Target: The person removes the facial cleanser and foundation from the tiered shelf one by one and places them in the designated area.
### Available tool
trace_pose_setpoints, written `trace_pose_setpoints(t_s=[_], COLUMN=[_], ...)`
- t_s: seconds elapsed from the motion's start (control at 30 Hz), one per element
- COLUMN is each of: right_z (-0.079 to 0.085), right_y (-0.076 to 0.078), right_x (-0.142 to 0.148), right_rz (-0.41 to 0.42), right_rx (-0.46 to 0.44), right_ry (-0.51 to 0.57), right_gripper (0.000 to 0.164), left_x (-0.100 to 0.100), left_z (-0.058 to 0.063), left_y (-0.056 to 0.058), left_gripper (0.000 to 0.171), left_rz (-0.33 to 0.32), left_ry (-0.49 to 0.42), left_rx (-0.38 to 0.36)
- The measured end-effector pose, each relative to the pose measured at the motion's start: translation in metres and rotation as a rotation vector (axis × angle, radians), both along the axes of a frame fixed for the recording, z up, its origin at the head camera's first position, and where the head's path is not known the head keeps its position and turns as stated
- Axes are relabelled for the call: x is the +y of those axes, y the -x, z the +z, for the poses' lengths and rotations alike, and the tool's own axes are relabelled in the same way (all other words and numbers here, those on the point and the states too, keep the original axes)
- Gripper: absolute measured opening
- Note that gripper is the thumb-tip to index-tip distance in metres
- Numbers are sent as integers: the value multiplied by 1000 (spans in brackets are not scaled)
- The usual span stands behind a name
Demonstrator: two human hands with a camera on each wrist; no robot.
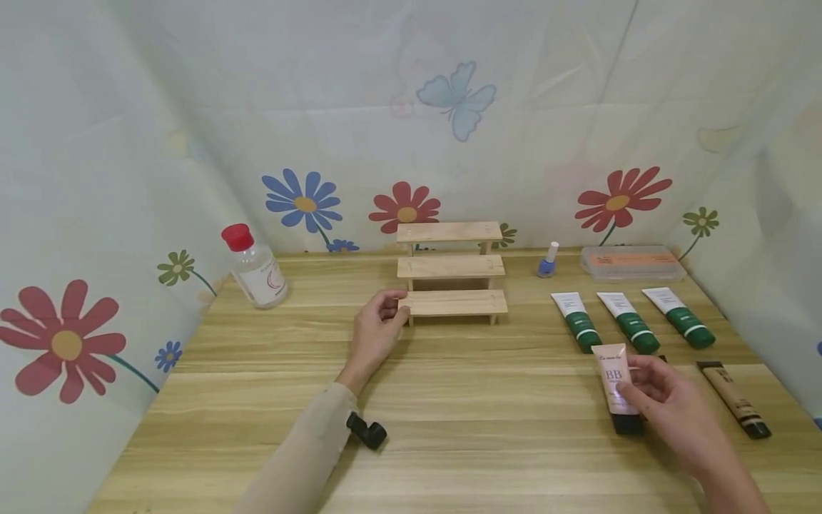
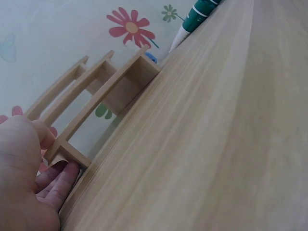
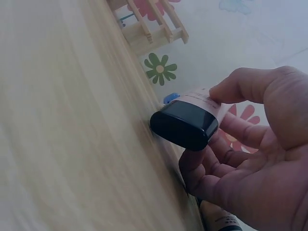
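Observation:
A small three-step wooden display stand [image 1: 452,267] stands against the back of the table. My left hand [image 1: 377,330] grips the left end of its lowest step; in the left wrist view the thumb [image 2: 44,134] lies on the step's end and the other fingers are at its leg. On the right, my right hand [image 1: 674,407] pinches a pale pink BB cream tube [image 1: 614,378] between thumb and fingers, its black cap [image 3: 184,126] pointing toward me. Part of a dark item shows behind the right fingers, mostly hidden.
Several green-and-white tubes [image 1: 581,325] lie in a row at right, with a beige tube [image 1: 735,400] nearby. Behind them are a blue nail polish bottle [image 1: 547,264] and a clear plastic case [image 1: 632,264]. A red-capped bottle [image 1: 260,275] stands at left, by the flowered curtain [image 1: 359,128].

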State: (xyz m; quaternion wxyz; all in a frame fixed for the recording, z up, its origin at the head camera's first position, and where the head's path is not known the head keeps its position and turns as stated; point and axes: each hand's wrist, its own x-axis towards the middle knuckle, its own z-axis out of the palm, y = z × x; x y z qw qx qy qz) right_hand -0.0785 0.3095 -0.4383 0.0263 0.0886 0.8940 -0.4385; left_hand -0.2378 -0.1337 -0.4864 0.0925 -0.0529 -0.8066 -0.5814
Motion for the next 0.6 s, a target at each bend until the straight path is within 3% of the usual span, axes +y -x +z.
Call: trace_pose_setpoints(t_s=[0.6], right_z=[-2], right_y=[0], right_x=[1], right_rz=[46], right_rx=[-94], right_ry=[-42], right_gripper=[65], left_x=[1], left_z=[0], left_y=[2], left_gripper=[25], left_rz=[-3], left_ry=[-9], left_rx=[-4])
